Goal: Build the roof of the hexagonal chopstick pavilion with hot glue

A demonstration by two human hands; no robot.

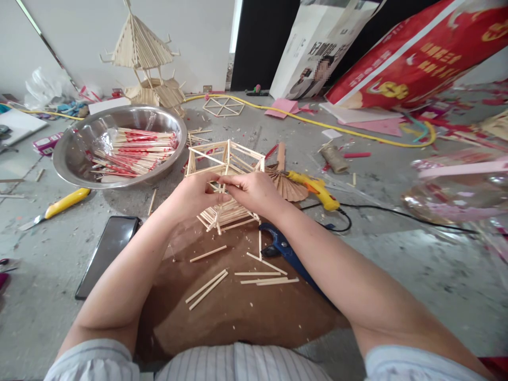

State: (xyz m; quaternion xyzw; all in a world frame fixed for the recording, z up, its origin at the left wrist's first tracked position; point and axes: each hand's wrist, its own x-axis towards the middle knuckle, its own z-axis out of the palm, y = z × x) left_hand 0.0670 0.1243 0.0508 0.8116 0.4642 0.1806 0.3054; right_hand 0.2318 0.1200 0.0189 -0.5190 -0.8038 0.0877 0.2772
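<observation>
A six-sided frame of thin wooden sticks [246, 149] stands before me on a brown board [222, 328]. My left hand [198, 194] and my right hand [254, 191] meet at its near side, fingertips pinched together on the frame's sticks. The exact stick between them is partly hidden by the fingers. Just to the right of the frame lies a yellow glue gun [319, 191]. Below my right forearm rests a blue-handled tool [288, 253], partly covered. Several short cut sticks [260, 274] are scattered on the board in front of the frame.
A steel bowl [63, 159] at left holds bundled sticks in red-marked wrap. Nearby are a yellow utility knife [65, 203] and a phone [107, 256]. Behind stands a stick pagoda [141, 53]. A black cord [397, 214] runs right; bags [420, 53] lean at the back.
</observation>
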